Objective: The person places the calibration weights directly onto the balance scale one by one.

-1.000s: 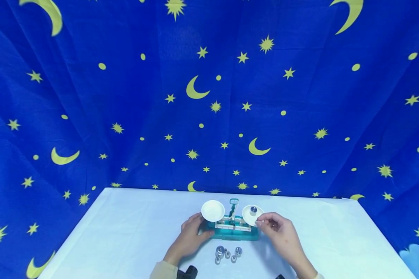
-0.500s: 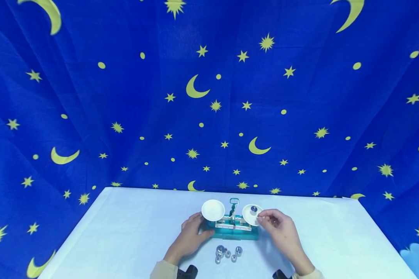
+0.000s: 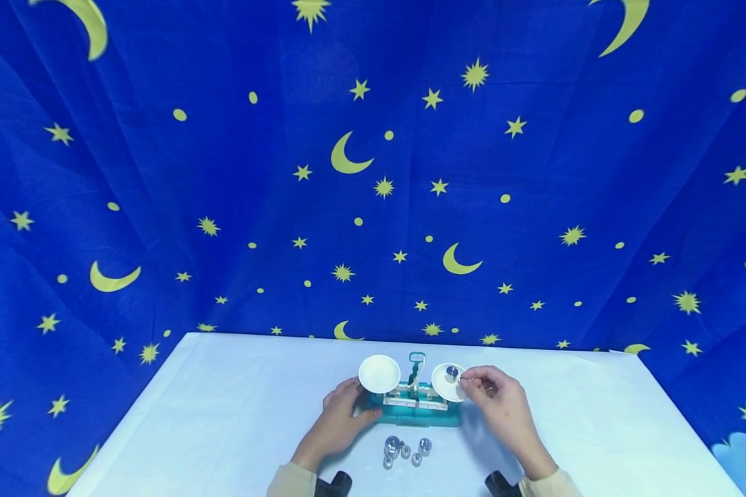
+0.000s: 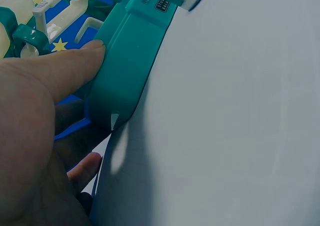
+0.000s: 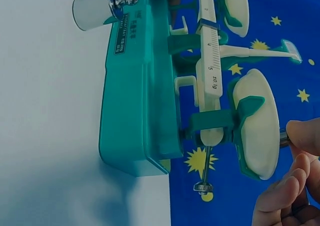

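Observation:
A teal balance scale [image 3: 416, 418] stands on the table with a white left pan [image 3: 379, 375] and a white right pan [image 3: 444, 391]. My left hand [image 3: 338, 422] grips the left end of its base, thumb [image 4: 85, 60] on the front and fingers behind. A shiny metal weight [image 3: 452, 373] stands in the right pan. Beside it, my right hand [image 3: 502, 411] pinches a small metal weight [image 5: 284, 138] between thumb and forefinger, right at the pan's face. Most of that small weight is hidden by the fingertips. Nothing lies in the left pan.
Several metal weights [image 3: 392, 446] of different sizes stand in front of the scale on the white table [image 3: 224, 414]. A blue cloth [image 3: 373, 200] with yellow moons and stars hangs behind the table.
My right hand has shifted slightly away from me, from the near rim of the right pan to beside the weight standing there. The left hand keeps its grip on the base.

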### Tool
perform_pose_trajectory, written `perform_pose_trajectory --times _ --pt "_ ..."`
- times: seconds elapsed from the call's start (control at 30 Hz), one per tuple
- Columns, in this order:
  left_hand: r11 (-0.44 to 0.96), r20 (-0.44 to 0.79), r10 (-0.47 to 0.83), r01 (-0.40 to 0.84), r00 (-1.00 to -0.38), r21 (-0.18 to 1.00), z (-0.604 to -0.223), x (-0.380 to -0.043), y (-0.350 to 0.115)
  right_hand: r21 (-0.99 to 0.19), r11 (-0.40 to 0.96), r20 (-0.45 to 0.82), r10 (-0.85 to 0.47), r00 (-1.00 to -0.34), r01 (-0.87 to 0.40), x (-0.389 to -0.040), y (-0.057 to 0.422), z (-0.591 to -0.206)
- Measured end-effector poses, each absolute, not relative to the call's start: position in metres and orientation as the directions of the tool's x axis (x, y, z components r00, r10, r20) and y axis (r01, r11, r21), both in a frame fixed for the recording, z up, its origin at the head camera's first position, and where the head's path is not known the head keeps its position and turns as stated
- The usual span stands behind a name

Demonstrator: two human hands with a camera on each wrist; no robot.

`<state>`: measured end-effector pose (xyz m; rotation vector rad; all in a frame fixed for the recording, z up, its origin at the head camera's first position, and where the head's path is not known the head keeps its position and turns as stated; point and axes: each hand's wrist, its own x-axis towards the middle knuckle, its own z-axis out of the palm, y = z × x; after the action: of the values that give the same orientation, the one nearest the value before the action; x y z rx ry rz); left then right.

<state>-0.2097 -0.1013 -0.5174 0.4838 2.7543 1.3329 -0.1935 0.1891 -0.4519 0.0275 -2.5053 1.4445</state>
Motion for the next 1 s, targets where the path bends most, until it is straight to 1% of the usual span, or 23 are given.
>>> perform_pose_trajectory --times 0.47,0.73,1.0 --pt "0.586 0.089 0.289 0.25 -0.953 0.771 -0.5185 -0.2112 -0.102 -0.842 0.527 0.208 0.12 -0.971 -0.115 -0.2013 0.1907 -0.4548" --pt "0.593 0.07 0.289 0.236 -0.955 0.77 -0.5195 -0.2122 -0.1025 -0.842 0.533 0.173 0.119 -0.978 -0.084 -0.2029 0.1899 -0.4539" --pt "0.581 0.099 0.293 0.259 -0.951 0.772 -0.5191 -0.2108 -0.1019 -0.838 0.535 0.209 0.133 -0.969 -0.107 -0.2037 0.1885 -0.4559"
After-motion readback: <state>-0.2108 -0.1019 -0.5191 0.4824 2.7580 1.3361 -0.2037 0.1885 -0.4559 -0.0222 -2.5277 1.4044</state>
